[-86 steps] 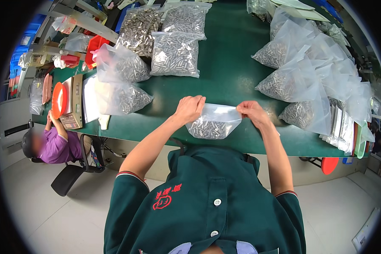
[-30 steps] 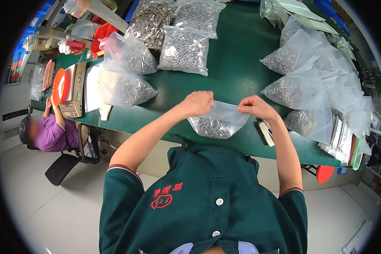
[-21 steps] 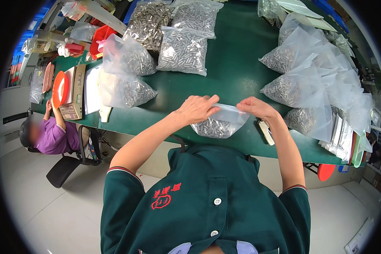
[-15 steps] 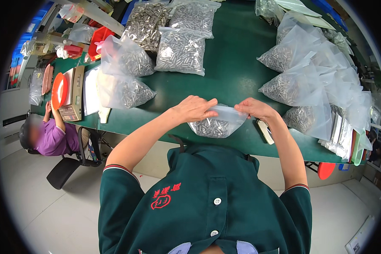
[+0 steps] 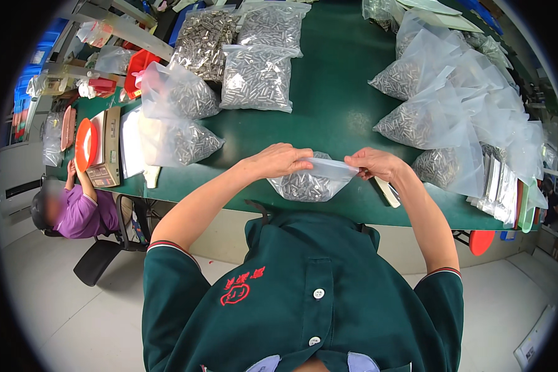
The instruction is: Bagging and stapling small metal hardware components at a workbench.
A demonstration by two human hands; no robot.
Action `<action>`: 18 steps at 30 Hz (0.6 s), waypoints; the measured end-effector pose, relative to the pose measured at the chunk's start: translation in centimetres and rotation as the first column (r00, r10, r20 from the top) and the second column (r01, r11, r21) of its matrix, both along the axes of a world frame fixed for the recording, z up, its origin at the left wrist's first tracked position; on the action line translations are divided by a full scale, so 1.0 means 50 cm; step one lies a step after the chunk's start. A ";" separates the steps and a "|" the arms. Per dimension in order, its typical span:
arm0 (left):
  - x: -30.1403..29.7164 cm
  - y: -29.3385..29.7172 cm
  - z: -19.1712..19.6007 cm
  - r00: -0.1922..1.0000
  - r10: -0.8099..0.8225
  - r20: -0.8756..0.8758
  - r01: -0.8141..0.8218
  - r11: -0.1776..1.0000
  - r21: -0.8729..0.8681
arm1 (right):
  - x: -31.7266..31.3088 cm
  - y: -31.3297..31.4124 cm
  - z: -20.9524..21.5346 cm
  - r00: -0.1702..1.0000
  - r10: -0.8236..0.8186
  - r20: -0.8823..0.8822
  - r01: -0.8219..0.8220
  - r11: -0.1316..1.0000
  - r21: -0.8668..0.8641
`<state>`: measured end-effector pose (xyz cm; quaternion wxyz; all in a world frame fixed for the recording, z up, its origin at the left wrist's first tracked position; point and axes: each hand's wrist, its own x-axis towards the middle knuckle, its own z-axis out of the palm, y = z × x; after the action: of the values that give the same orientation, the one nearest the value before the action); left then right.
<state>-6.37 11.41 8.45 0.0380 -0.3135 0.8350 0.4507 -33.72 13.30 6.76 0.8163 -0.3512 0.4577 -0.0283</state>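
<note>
A clear plastic zip bag (image 5: pixel 311 186) part-filled with small silvery metal pins rests near the front edge of the green table. My left hand (image 5: pixel 280 159) is closed on the left end of the bag's top strip, thumb toward its edge. At the strip's right end, my right hand (image 5: pixel 374 163) pinches the corner between thumb and fingers. The top strip is stretched between both hands. Just right of the bag lies a cream-coloured handheld item with a dark edge (image 5: pixel 388 193), partly behind my right hand.
Filled flat bags (image 5: pixel 257 77) stand at the back left, beside two slumped open bags (image 5: pixel 195 142). Several open bags of pins (image 5: pixel 409 124) crowd the right. A scale (image 5: pixel 110 146) with an orange-red dish (image 5: pixel 86 144) is at far left. A person in purple (image 5: pixel 90 214) sits beyond.
My right hand has closed in more on the bag's right corner, and the top strip lies straighter. The whole view has shifted slightly. Both hands keep hold of the bag.
</note>
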 end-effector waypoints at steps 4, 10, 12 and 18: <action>0.000 0.005 0.011 0.993 0.033 0.115 -0.024 0.996 -0.082 | -0.002 0.005 -0.023 0.999 0.012 0.044 -0.015 0.998 0.054; 0.010 0.017 -0.032 0.989 0.028 -0.143 -0.064 0.966 -0.251 | 0.007 -0.003 -0.025 0.993 0.119 0.011 -0.118 0.992 -0.037; 0.009 0.020 -0.033 0.978 0.033 -0.206 -0.088 0.960 -0.265 | 0.005 -0.002 -0.025 0.992 0.121 0.017 -0.121 0.992 -0.024; 0.007 0.018 -0.008 0.996 0.084 0.041 -0.076 0.984 -0.161 | -0.003 -0.009 -0.029 0.987 0.154 0.038 -0.154 0.988 0.000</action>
<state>-6.03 12.31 8.07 0.0146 -0.3595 0.8539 0.3759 -33.89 12.83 5.33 0.8251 -0.3839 0.4136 0.0289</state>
